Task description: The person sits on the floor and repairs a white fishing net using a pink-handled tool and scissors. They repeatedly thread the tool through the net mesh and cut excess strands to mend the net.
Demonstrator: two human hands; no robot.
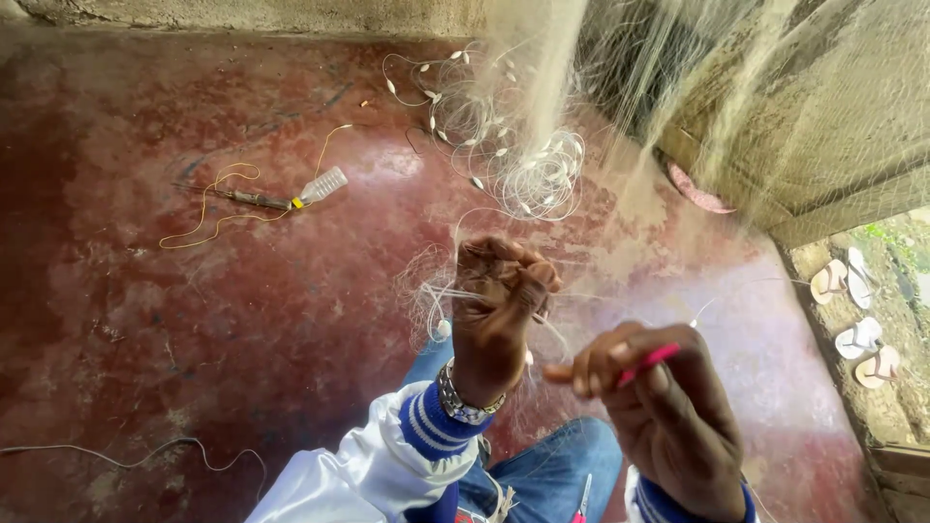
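Floor: worn red concrete floor (194,320), grey wall along the top edge.
Net: pale fishing net (620,87) hangs from upper right; loose line with small white floats (504,155) coiled on the floor below it.
Left hand (499,291): raised, fingers closed on a bunch of net strands.
Right hand (668,407): just beside the left, pinching a pink netting needle (647,363).
Elsewhere: plastic bottle (323,184) with yellow cord at left; sandals (857,310) outside, right.
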